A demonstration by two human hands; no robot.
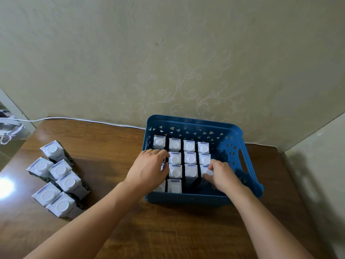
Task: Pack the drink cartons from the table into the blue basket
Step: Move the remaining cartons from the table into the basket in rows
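The blue basket (250, 165) stands on the wooden table against the wall. Several white-capped drink cartons (189, 146) stand upright in rows inside it, filling its left and middle. My left hand (149, 167) lies over the cartons in the left column, fingers curled around one that it mostly hides. My right hand (222, 174) grips a carton (207, 171) in the rightmost filled column, fingers pinching its top near the cap. Several more cartons (61, 170) stand in a cluster on the table at the left.
A white cable (74, 119) runs along the table's back edge by the wallpapered wall. The basket's right side has room beside the cartons. A glare spot lies at the table's left edge (5, 186). A bag (10, 131) sits off the table at far left.
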